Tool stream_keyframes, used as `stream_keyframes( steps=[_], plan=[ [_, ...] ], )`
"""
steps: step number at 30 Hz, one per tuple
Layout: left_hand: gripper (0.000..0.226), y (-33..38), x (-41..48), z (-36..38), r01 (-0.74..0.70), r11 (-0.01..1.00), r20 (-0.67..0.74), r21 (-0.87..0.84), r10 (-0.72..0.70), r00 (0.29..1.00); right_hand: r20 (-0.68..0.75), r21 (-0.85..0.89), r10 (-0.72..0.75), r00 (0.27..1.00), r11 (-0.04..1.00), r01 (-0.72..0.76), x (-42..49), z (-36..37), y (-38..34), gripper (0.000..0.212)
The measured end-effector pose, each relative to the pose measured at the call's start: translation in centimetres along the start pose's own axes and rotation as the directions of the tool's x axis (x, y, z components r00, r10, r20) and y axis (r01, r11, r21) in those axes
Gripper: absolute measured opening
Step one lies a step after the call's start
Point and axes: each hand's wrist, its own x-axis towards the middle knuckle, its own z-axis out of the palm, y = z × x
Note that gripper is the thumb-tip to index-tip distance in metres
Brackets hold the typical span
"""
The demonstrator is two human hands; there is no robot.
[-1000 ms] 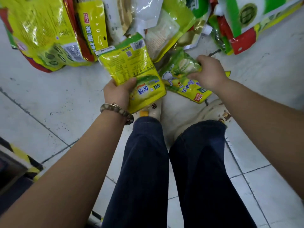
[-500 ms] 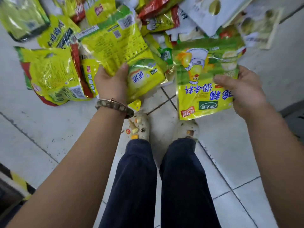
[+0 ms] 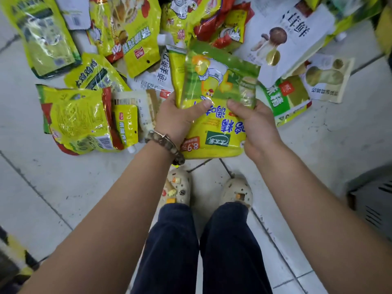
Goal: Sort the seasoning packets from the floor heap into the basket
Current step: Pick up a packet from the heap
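Both hands hold a stack of yellow-green seasoning packets [image 3: 214, 132] in front of me, above the floor. The top packet shows a cartoon chef chicken and an 8.9 price tag. A second packet [image 3: 176, 71] lies behind it, with only its left edge showing. My left hand [image 3: 180, 117] grips the stack's left edge, thumb on top. My right hand [image 3: 256, 124] grips the right edge. Beyond them the floor heap [image 3: 131, 39] of yellow, red and white seasoning packets spreads across the tiles. No basket is in view.
My two feet in pale clogs [image 3: 178, 187] stand on white floor tiles [image 3: 63, 177] just below the held stack. A dark metal object [image 3: 373, 198] sits at the right edge. A black-and-yellow striped edge [image 3: 14, 251] shows at the lower left.
The two packets, held apart in separate hands before, are now stacked together and gripped by both hands at centre. The view has shifted so more of the heap shows.
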Motion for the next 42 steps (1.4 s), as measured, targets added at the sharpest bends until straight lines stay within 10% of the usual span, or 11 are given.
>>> stream_keyframes(
  steps=[11, 18, 22, 32, 42],
  plan=[
    [0.021, -0.3, 1.8, -5.1, 0.117, 0.963, -0.203, -0.242, -0.168, 0.965, -0.255, -0.404, -0.469, 0.846, 0.846, 0.348, 10.2, 9.9, -9.1, 0.023],
    [0.031, -1.3, 2.3, -6.3, 0.136, 0.921, -0.250, -0.366, -0.238, 0.939, -0.390, -0.512, -0.334, 0.858, 0.853, 0.100, 16.1, 11.7, -9.9, 0.078],
    [0.023, -1.9, 1.8, -6.2, 0.145, 0.900, -0.256, -0.411, -0.267, 0.929, -0.252, -0.513, -0.212, 0.944, 0.856, 0.056, 16.0, 10.6, -9.6, 0.062],
    [0.027, -0.1, -1.9, -5.8, 0.187, 0.887, -0.214, -0.422, -0.298, 0.930, -0.149, 0.022, -0.156, 0.976, 0.987, 0.161, 6.4, 3.8, -6.6, 0.023],
    [0.064, 7.8, -10.2, -0.2, 0.170, 0.950, -0.031, -0.262, -0.184, 0.982, -0.209, 0.565, -0.070, 0.975, 0.805, 0.179, -10.8, -12.0, -7.5, 0.034]
  ],
)
